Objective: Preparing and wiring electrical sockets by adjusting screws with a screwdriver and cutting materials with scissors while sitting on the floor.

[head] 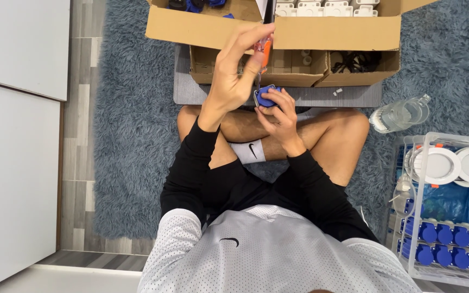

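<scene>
We see the left hand (pixel 240 68) raised, its fingers curled around the orange handle of a screwdriver (pixel 265 51), which stands nearly upright with its thin shaft pointing down. The tip meets a small blue part (pixel 267 96), and the right hand (pixel 279 116) is wrapped around that part from below and the side, holding it just above the crossed legs. Both forearms wear black sleeves; the left arm reaches up and forward, the right is bent inward, wrist near a white wristband (pixel 248 151). Just beyond the hands stand open cardboard boxes (pixel 332 33) on a grey mat (pixel 191 92), with white pieces in the top one. A shaggy blue rug (pixel 131 135) lies beneath. To the right we see a clear plastic bottle (pixel 400 114) and a clear crate (pixel 446 217) holding white round discs and rows of blue parts.
</scene>
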